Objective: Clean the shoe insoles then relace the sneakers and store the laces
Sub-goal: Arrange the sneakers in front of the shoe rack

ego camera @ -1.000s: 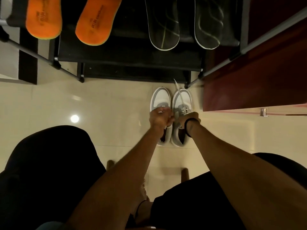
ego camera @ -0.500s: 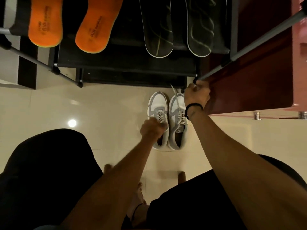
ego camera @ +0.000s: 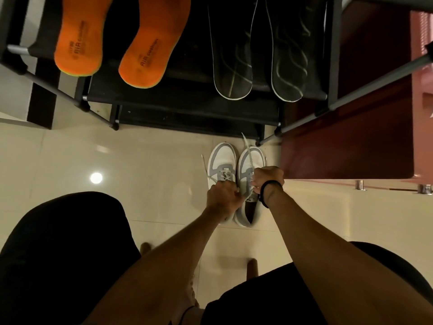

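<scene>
Left hand [ego camera: 223, 195] and right hand [ego camera: 267, 179], fingers curled, each pinch a white lace [ego camera: 248, 152] above 2 grey-white sneakers [ego camera: 249, 165] standing side by side on the floor [ego camera: 140, 160]. The rack [ego camera: 187, 106] holds 2 orange insoles [ego camera: 77, 43] and 2 black insoles [ego camera: 232, 62].

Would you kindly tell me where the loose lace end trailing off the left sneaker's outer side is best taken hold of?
Probably near its free tip: the lace end lies stretched over bare floor, left of the left sneaker, clear of both hands. Come from above and the left, pinching across the flat strip; nearer the shoe it runs under the left hand.
</scene>
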A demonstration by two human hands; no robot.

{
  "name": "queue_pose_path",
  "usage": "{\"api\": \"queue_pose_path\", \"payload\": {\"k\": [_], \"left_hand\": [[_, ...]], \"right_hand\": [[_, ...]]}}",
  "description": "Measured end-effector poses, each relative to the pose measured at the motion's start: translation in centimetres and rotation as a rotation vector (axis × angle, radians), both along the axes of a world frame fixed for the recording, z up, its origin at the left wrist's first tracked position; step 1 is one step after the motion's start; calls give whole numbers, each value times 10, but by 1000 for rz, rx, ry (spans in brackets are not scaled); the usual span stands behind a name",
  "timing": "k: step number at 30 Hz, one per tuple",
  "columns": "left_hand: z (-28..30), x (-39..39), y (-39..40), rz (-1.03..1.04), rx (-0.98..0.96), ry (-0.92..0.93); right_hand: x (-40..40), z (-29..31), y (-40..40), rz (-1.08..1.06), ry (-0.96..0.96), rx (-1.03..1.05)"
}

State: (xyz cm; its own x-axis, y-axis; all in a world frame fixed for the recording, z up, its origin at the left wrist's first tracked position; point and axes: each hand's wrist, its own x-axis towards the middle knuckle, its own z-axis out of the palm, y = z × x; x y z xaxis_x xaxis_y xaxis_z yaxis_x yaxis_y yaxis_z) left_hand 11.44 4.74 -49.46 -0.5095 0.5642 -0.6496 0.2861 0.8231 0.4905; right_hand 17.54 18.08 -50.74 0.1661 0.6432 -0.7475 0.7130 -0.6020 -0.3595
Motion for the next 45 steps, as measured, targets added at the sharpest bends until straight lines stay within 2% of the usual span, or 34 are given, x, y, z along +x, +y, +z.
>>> {"api": "queue_pose_path", "payload": {"k": [2, 4, 6, 8, 12, 14, 23, 27, 33, 39, 42, 44, 45], "left_hand": [[17, -3, 16, 149, 18, -229], [33, -7, 34, 409, 92, -590], [53, -13, 50, 594, 124, -767], [75, -17, 63, 641, 146, -805], [111, -37, 75, 612, 208, -764], [133, -50, 71, 597, 236, -747], [230, -107, 7, 252, 215, -343], [283, -126, -12, 124, 264, -190], [384, -134, -40, -28, 419, 95], [464, -160, -74, -1, 542, 510], [486, -181, -92, 60, 533, 730], [492, -198, -100, 221, 541, 757], [490, -209, -103, 343, 540, 707]], "right_hand": [[-7, 31, -8, 16, -9, -3], [-11, 51, -14, 27, -10, 51], [-11, 59, -15, -39, 77, 62], [-11, 65, -12, -97, 192, 17], [-24, 100, -2, -205, 373, -44], [-27, 121, 1, -178, 428, -56], [-6, 212, -18, 287, 376, 96], [-4, 261, -29, 456, 359, 210], [-25, 358, -55, 638, 460, 438], [-63, 454, -78, 807, 508, 724], [-87, 478, -86, 745, 610, 671], [-106, 484, -88, 637, 681, 573], [-115, 486, -90, 577, 708, 532]]}}
